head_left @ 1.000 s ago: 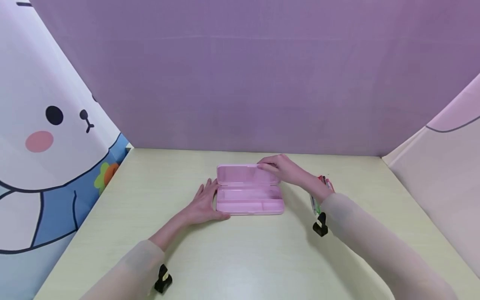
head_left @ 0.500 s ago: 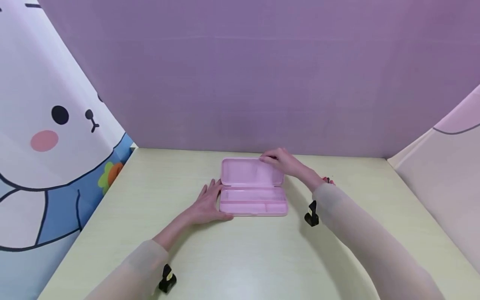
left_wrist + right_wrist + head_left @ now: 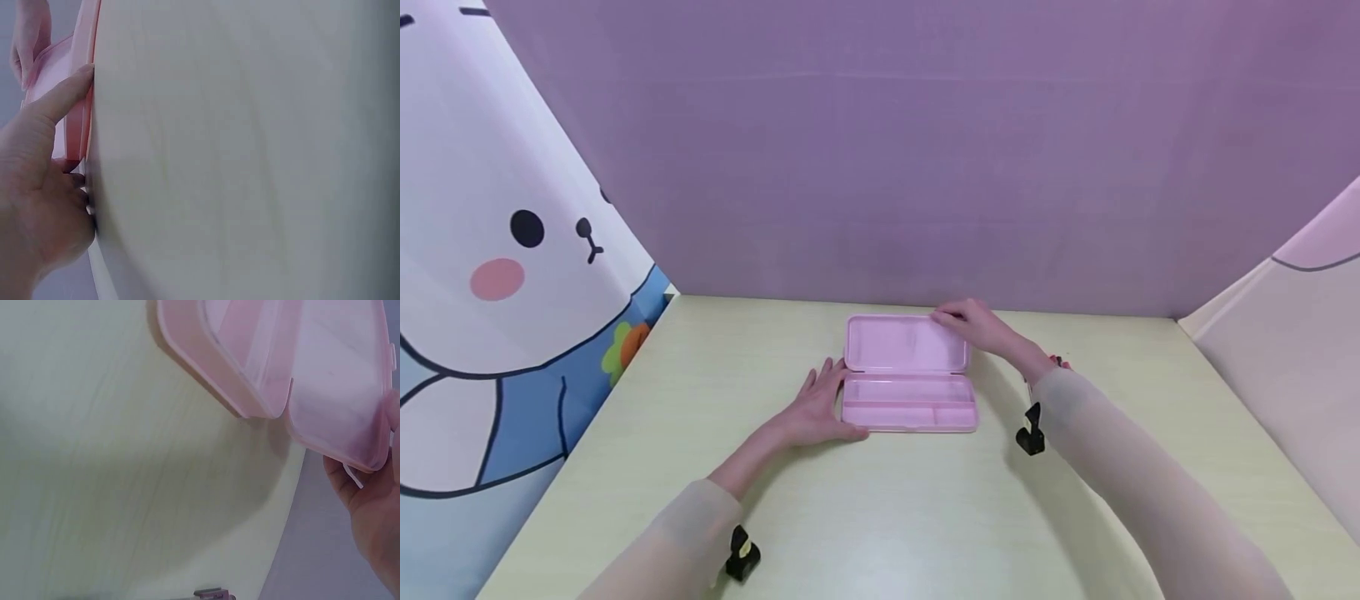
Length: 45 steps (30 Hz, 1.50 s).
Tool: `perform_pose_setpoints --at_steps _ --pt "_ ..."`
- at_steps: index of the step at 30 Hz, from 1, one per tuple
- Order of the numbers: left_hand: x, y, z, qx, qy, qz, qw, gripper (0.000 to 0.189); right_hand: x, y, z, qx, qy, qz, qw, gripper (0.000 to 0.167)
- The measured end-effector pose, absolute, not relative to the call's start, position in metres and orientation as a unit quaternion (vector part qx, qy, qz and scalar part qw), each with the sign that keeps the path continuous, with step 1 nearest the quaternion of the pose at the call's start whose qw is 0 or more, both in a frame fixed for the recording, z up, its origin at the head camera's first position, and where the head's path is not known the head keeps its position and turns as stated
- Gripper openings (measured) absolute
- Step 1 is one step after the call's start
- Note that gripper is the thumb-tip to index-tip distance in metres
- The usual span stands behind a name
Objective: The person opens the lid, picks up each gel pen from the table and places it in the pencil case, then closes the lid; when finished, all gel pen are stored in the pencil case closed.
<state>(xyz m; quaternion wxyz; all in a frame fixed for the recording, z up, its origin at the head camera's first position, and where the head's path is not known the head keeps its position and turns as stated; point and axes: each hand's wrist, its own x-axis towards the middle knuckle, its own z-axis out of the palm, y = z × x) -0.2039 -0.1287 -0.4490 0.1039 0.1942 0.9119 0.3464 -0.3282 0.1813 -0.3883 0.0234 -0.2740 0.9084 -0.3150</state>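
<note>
A pink, translucent pencil case point(image 3: 917, 416) stands on the table with its lid point(image 3: 907, 343) raised at the back hinge. Its long compartments show no pens. My left hand point(image 3: 814, 414) steadies the case's left end, the thumb along the front edge and the fingers spread beside it. In the left wrist view, the thumb point(image 3: 65, 94) presses the case wall while the lower fingers are partly hidden. My right hand point(image 3: 983, 327) pinches the lid's upper right corner. The right wrist view shows fingers on both sides of that lid edge point(image 3: 375, 464).
Several pens point(image 3: 1060, 362) lie right of the case, mostly hidden behind the right forearm. One pen end point(image 3: 214, 594) shows at the bottom of the right wrist view. A purple cloth point(image 3: 880, 167) hangs behind the pale wooden table point(image 3: 887, 517).
The lid has swung on its hinge and shows taller in the head view, its edge higher up. My right hand has moved up with it. The left hand keeps its place on the case.
</note>
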Motion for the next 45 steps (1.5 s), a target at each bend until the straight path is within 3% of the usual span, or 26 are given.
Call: perform_pose_setpoints --at_steps 10,33,45 --pt "-0.206 -0.129 -0.444 0.195 0.914 0.338 0.115 0.095 -0.312 0.199 -0.378 -0.242 0.911 -0.331 0.036 0.047" --pt "-0.205 -0.121 -0.436 0.174 0.924 0.316 0.130 0.102 -0.262 0.294 -0.383 -0.178 0.932 -0.316 -0.023 0.056" --pt "-0.202 -0.115 -0.429 0.171 0.928 0.302 0.134 0.105 -0.225 0.337 -0.395 -0.181 0.937 -0.298 -0.021 0.058"
